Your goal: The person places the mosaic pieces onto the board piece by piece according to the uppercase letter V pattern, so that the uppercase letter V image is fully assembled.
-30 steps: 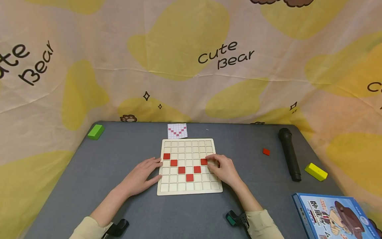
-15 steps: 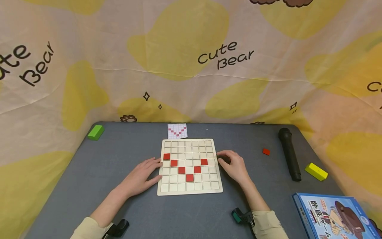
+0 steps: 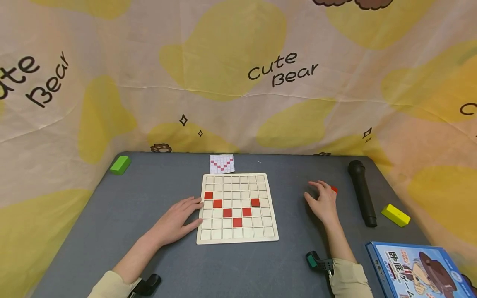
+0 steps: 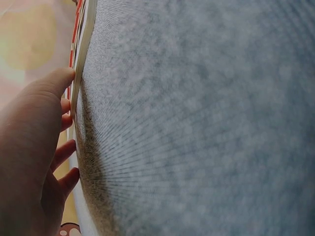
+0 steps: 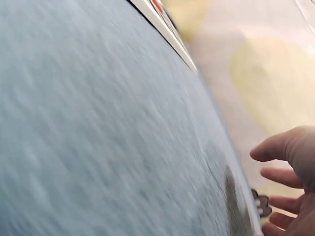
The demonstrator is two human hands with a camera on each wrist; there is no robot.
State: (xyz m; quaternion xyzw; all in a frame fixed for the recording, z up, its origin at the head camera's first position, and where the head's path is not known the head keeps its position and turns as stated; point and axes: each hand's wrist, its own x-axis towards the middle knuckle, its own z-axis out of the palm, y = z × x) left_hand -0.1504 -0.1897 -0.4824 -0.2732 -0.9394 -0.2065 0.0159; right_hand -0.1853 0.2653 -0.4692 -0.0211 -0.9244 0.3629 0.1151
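Observation:
A white grid board (image 3: 238, 239) lies mid-table, with several red square tiles (image 3: 237, 222) in its cells forming a V shape. My left hand (image 3: 172, 220) rests at the board's left edge, its fingertips touching the rim, as the left wrist view also shows. My right hand (image 3: 323, 203) is over the table right of the board, fingers spread and holding nothing. A loose red tile (image 3: 334, 189) lies just beyond it, partly hidden behind its fingers. In the right wrist view the thumb and fingers (image 5: 280, 177) stand apart.
Behind the board lies a small pattern card (image 3: 222, 164) with a V of pink squares. A black microphone (image 3: 363, 193), a yellow block (image 3: 396, 215) and a blue box (image 3: 417, 269) are on the right. A green block (image 3: 120, 165) sits at the far left corner.
My right hand has left the red tile in the board's right part and moved right, over to the loose red tile. The left hand stays at the board's edge.

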